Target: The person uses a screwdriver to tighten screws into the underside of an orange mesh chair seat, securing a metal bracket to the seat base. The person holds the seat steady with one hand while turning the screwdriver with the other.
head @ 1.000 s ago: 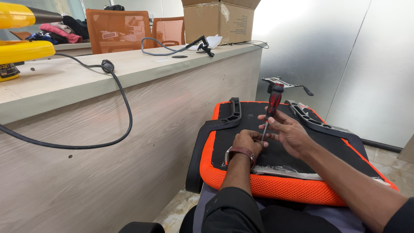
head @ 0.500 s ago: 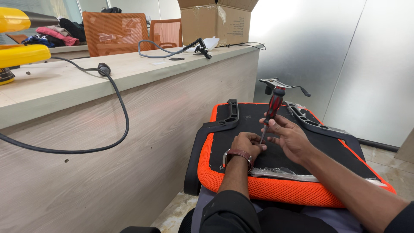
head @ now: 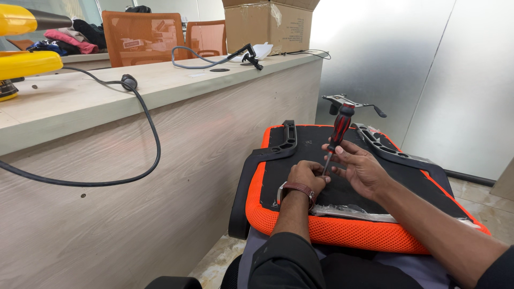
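Both our hands meet over the upturned orange seat [head: 342, 235] on our lap. Our right hand [head: 360, 168] pinches the red-and-black screwdriver [head: 337, 134], held nearly upright; our left hand [head: 307, 176] curls at its tip, perhaps steadying a screw. A wooden bench [head: 176, 85] stands alongside.
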